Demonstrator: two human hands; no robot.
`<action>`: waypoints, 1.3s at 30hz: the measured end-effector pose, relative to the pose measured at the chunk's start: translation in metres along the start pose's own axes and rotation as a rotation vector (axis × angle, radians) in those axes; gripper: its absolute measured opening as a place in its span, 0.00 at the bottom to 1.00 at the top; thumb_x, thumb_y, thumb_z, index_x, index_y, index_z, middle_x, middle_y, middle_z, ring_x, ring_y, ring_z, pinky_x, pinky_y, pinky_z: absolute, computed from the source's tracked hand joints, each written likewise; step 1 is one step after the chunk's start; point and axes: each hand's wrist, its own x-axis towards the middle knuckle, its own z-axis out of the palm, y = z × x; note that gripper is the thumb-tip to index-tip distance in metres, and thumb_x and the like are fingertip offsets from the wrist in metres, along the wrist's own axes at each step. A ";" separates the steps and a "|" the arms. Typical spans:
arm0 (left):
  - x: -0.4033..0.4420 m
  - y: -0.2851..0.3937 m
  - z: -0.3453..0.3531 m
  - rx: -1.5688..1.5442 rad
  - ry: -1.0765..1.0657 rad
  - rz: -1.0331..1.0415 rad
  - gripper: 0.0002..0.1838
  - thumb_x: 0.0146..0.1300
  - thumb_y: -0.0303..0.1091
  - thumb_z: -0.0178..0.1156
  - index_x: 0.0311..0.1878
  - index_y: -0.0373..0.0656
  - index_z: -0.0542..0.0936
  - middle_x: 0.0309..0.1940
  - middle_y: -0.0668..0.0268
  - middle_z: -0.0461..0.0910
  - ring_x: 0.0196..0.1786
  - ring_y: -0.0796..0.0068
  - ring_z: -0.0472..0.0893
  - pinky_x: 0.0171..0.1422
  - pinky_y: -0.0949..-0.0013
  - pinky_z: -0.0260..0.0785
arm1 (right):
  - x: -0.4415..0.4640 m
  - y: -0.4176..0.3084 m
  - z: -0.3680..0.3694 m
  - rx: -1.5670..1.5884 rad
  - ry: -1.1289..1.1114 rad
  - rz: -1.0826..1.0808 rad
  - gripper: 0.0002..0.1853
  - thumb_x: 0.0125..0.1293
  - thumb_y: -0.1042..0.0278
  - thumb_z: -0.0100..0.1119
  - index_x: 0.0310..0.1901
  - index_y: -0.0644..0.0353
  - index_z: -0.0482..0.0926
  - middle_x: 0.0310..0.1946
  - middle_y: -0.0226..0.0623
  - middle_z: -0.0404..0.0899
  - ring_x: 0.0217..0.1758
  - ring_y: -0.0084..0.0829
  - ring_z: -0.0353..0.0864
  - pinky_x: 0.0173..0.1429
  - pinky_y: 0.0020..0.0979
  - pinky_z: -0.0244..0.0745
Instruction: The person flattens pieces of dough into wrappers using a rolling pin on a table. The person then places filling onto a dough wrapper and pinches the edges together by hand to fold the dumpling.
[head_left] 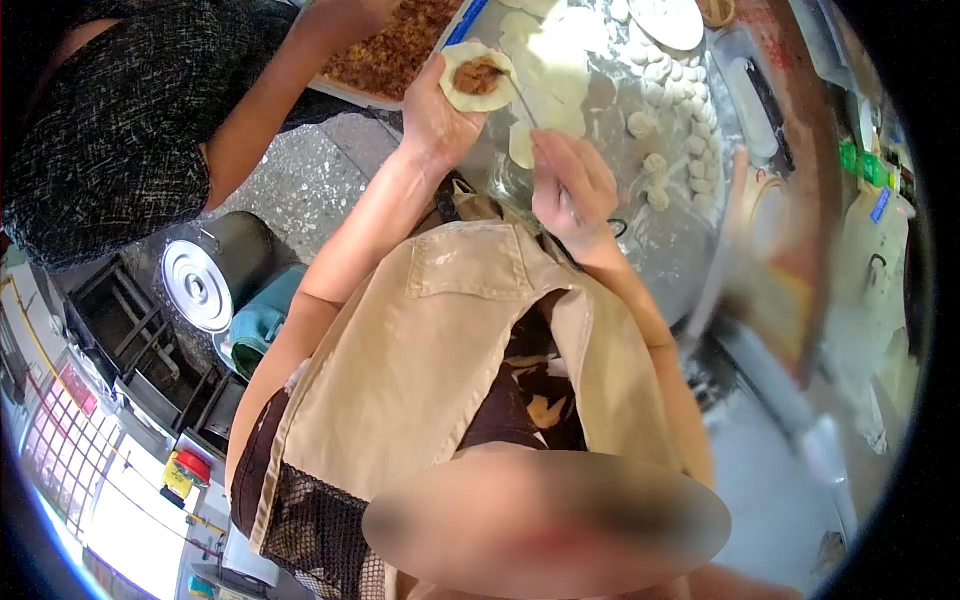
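Observation:
My left hand (438, 125) holds a round dough wrapper (497, 98) up with a mound of brown filling (474, 75) at its centre. My right hand (574, 185) is closed on the handle of a thin utensil (523, 102). Its tip touches the filling; what kind of utensil it is I cannot make out. Flat dough wrappers (545, 60) lie overlapping on the floured table behind both hands. One loose wrapper (521, 145) is just left of my right fingers.
A tray of brown filling (385, 50) stands at the upper left, with a co-worker's arm (265, 100) reaching over it. Several small dough pieces (690, 120) sit on the floured table (680, 240) to the right. A lidded pot (195, 287) stands at the left.

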 end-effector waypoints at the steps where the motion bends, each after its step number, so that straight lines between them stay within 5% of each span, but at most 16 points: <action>1: 0.000 0.001 0.000 -0.009 0.021 0.000 0.23 0.71 0.43 0.31 0.54 0.34 0.66 0.52 0.55 0.70 0.59 0.59 0.69 0.64 0.55 0.62 | 0.001 -0.001 0.001 0.000 0.030 -0.023 0.14 0.47 0.86 0.55 0.37 0.64 0.79 0.28 0.39 0.79 0.27 0.35 0.79 0.32 0.27 0.73; 3: -0.002 0.007 -0.004 -0.015 0.021 -0.002 0.23 0.71 0.43 0.32 0.54 0.34 0.66 0.52 0.55 0.70 0.58 0.59 0.69 0.64 0.55 0.62 | 0.008 0.000 0.007 0.010 0.058 -0.049 0.12 0.48 0.86 0.55 0.36 0.64 0.79 0.27 0.39 0.79 0.27 0.35 0.78 0.32 0.28 0.73; 7: -0.016 0.027 -0.013 0.038 0.084 0.059 0.23 0.70 0.44 0.34 0.53 0.34 0.67 0.52 0.56 0.71 0.57 0.60 0.71 0.63 0.56 0.63 | 0.050 0.038 0.068 0.079 0.085 0.352 0.06 0.56 0.76 0.57 0.36 0.60 0.80 0.28 0.41 0.80 0.26 0.40 0.79 0.32 0.28 0.73; 9: -0.025 0.036 -0.014 0.054 0.098 0.062 0.23 0.70 0.44 0.35 0.53 0.34 0.68 0.51 0.56 0.72 0.57 0.61 0.71 0.63 0.56 0.63 | 0.045 0.092 0.127 0.039 -0.092 0.278 0.08 0.56 0.70 0.59 0.38 0.57 0.81 0.28 0.41 0.80 0.29 0.42 0.79 0.34 0.32 0.74; 12: -0.038 0.047 -0.007 0.056 0.030 0.036 0.21 0.69 0.42 0.38 0.53 0.34 0.69 0.50 0.55 0.73 0.55 0.63 0.72 0.62 0.57 0.64 | 0.048 0.096 0.131 -0.174 -0.226 0.018 0.09 0.55 0.66 0.61 0.38 0.56 0.81 0.29 0.42 0.80 0.33 0.43 0.79 0.37 0.35 0.74; 14: -0.043 0.048 0.000 0.218 -0.001 0.027 0.20 0.69 0.41 0.41 0.53 0.34 0.69 0.49 0.54 0.74 0.54 0.63 0.73 0.61 0.58 0.65 | 0.054 0.062 0.089 -0.197 -0.155 0.055 0.09 0.54 0.65 0.61 0.37 0.57 0.82 0.29 0.42 0.80 0.34 0.39 0.79 0.38 0.32 0.73; 16: -0.042 0.044 0.002 0.222 -0.103 -0.026 0.19 0.68 0.39 0.44 0.53 0.33 0.69 0.48 0.55 0.74 0.53 0.63 0.75 0.59 0.59 0.68 | 0.047 0.029 0.046 0.163 -0.292 0.705 0.09 0.54 0.65 0.61 0.35 0.59 0.82 0.28 0.40 0.81 0.31 0.32 0.79 0.36 0.28 0.72; 19: -0.039 0.030 0.017 0.388 -0.122 -0.164 0.20 0.66 0.38 0.46 0.53 0.32 0.70 0.48 0.58 0.75 0.50 0.67 0.76 0.54 0.65 0.71 | 0.029 0.015 0.012 0.353 -0.359 0.999 0.11 0.53 0.64 0.63 0.33 0.63 0.82 0.25 0.39 0.81 0.28 0.25 0.78 0.34 0.25 0.71; 26: -0.028 -0.014 0.035 0.743 -0.248 -0.221 0.11 0.61 0.28 0.53 0.45 0.34 0.73 0.39 0.61 0.77 0.40 0.71 0.79 0.42 0.68 0.74 | 0.005 -0.020 -0.033 0.060 -0.062 0.990 0.10 0.52 0.65 0.63 0.30 0.64 0.81 0.25 0.38 0.81 0.27 0.24 0.79 0.34 0.24 0.71; 28: -0.032 -0.022 0.048 0.783 -0.257 -0.262 0.10 0.59 0.28 0.55 0.43 0.34 0.74 0.36 0.61 0.78 0.38 0.72 0.79 0.40 0.69 0.74 | -0.005 -0.024 -0.040 -0.123 0.098 0.767 0.09 0.51 0.67 0.63 0.31 0.64 0.81 0.26 0.38 0.82 0.28 0.27 0.81 0.34 0.26 0.73; 39: -0.011 -0.051 0.053 0.956 -0.565 -0.485 0.12 0.60 0.31 0.56 0.44 0.34 0.73 0.36 0.62 0.76 0.37 0.77 0.77 0.37 0.75 0.72 | -0.027 -0.015 -0.061 -0.121 0.233 0.913 0.07 0.50 0.72 0.62 0.32 0.62 0.80 0.27 0.37 0.82 0.32 0.28 0.82 0.38 0.26 0.74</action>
